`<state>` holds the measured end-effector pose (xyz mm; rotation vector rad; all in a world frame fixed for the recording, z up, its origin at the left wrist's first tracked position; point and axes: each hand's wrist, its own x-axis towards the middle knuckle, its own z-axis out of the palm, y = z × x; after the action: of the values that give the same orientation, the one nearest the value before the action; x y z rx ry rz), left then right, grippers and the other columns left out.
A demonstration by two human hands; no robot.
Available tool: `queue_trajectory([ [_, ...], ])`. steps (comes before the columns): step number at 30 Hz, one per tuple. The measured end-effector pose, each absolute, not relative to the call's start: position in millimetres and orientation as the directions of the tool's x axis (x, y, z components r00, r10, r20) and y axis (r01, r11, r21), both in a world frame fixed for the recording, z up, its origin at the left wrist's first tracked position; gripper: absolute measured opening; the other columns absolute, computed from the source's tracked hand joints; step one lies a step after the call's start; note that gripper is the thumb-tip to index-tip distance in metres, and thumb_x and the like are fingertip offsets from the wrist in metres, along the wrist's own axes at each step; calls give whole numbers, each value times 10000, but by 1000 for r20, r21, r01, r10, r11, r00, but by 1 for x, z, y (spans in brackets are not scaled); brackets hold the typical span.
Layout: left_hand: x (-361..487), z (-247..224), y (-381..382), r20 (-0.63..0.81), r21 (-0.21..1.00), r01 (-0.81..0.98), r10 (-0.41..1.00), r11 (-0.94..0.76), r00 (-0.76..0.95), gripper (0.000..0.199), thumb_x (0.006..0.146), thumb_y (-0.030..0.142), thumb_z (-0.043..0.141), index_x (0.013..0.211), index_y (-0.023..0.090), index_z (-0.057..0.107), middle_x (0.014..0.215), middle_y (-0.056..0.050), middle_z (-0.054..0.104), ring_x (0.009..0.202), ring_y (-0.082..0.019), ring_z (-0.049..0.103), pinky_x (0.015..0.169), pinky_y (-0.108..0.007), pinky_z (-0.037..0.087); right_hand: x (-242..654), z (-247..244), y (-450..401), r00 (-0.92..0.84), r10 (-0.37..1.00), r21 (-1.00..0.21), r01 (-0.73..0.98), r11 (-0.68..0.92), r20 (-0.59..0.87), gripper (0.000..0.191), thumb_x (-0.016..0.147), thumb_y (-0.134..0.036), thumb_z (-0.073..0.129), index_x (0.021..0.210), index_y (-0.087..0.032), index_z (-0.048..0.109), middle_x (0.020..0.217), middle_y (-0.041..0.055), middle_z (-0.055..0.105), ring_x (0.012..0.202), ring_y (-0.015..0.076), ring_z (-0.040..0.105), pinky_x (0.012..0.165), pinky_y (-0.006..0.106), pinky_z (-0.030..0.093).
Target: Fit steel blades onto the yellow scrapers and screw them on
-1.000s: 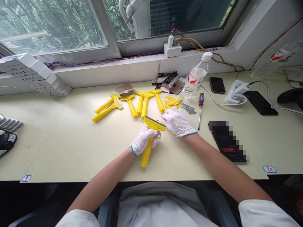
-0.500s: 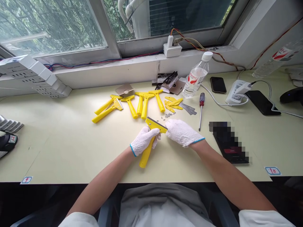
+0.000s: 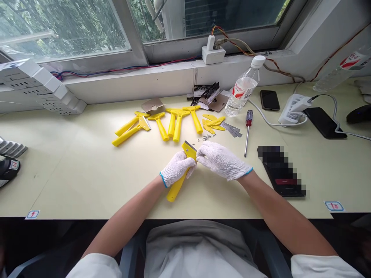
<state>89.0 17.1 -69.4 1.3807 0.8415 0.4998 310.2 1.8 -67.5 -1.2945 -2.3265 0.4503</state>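
Note:
My left hand (image 3: pixel 179 166), in a white knit glove, is closed round the neck of a yellow scraper (image 3: pixel 175 189). A dark blade edge and one screw show on the scraper's head, which points up and away from me. Over the right end of that head is my gloved right hand (image 3: pixel 218 158), fingers pinched together; whatever they hold is hidden. Just beyond lies a small heap of screws (image 3: pixel 208 137). Behind it are loose yellow cover plates (image 3: pixel 214 121) and grey blades (image 3: pixel 232 130). Several more yellow scrapers (image 3: pixel 178 125) lie further back to the left.
A screwdriver (image 3: pixel 248 133) lies right of the blades, near a water bottle (image 3: pixel 242 92). Opened black boxes (image 3: pixel 210 96) rest against the sill. Phones (image 3: pixel 324 122), a power strip (image 3: pixel 292 106) and a cable are at right. White boxes (image 3: pixel 43 88) stand back left.
My right hand has shifted slightly left and covers more of the scraper's head. The scraper has turned a little in my left hand. The camera view has shifted slightly.

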Motion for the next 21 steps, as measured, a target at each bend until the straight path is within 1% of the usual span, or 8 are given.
queue_trajectory([
  [2, 90, -69, 16, -230, 973, 158, 750, 167, 620, 209, 841, 273, 571, 649, 195, 602, 472, -13, 558, 483, -137, 476, 615, -287, 425, 308, -67, 1, -479, 851, -441, 730, 522, 213, 179, 1077, -266, 569, 981, -187, 698, 1007, 101, 709, 933, 250, 656, 881, 399, 506],
  [5, 92, -69, 15, -227, 974, 152, 747, 169, 625, 164, 818, 265, 575, 678, 192, 618, 470, -9, 559, 468, -138, 476, 590, -286, 417, 308, -60, -1, -487, 848, -454, 720, 525, 210, 164, 1053, -239, 577, 968, -180, 705, 1023, 118, 719, 956, 265, 658, 901, 415, 514],
  [8, 93, -71, 14, -224, 975, 137, 748, 177, 625, 138, 814, 260, 591, 701, 189, 625, 480, -3, 558, 447, -136, 474, 555, -288, 398, 308, -56, -2, -434, 877, -554, 687, 470, 205, 141, 1006, -226, 608, 891, -200, 685, 964, 96, 706, 914, 249, 652, 867, 402, 516],
  [10, 93, -73, 14, -224, 975, 144, 754, 171, 618, 138, 814, 261, 602, 701, 185, 630, 490, -6, 561, 449, -132, 476, 554, -287, 399, 308, -57, -2, -385, 905, -636, 655, 407, 182, 97, 966, -231, 648, 876, -211, 678, 934, 74, 703, 892, 234, 650, 847, 384, 514],
  [12, 92, -75, 13, -231, 973, 148, 757, 178, 611, 135, 809, 261, 612, 705, 180, 639, 515, -9, 575, 452, -126, 475, 551, -284, 403, 309, -58, -2, -335, 931, -698, 631, 337, 147, 66, 935, -263, 690, 895, -212, 678, 932, 60, 706, 881, 224, 647, 825, 370, 511],
  [15, 92, -77, 13, -231, 972, 118, 749, 203, 621, 112, 798, 254, 619, 723, 176, 649, 559, -10, 595, 446, -120, 486, 526, -279, 400, 309, -59, -3, -276, 960, -776, 594, 212, 51, 127, 909, -318, 726, 942, -210, 669, 955, 44, 715, 841, 204, 633, 774, 349, 500],
  [18, 91, -77, 13, -217, 974, 90, 736, 209, 641, 82, 793, 241, 623, 750, 177, 650, 556, -1, 590, 442, -124, 503, 512, -276, 406, 307, -57, -5, -262, 964, -835, 538, 113, -39, 129, 899, -305, 715, 976, -217, 660, 950, 22, 727, 826, 192, 642, 766, 338, 501],
  [21, 91, -75, 13, -220, 972, 85, 728, 218, 649, 75, 787, 241, 629, 741, 182, 633, 539, 4, 575, 440, -127, 506, 502, -273, 402, 306, -57, -6, -269, 959, -880, 473, 53, -86, 126, 881, -278, 707, 970, -224, 635, 936, 11, 724, 855, 198, 663, 793, 344, 520],
])
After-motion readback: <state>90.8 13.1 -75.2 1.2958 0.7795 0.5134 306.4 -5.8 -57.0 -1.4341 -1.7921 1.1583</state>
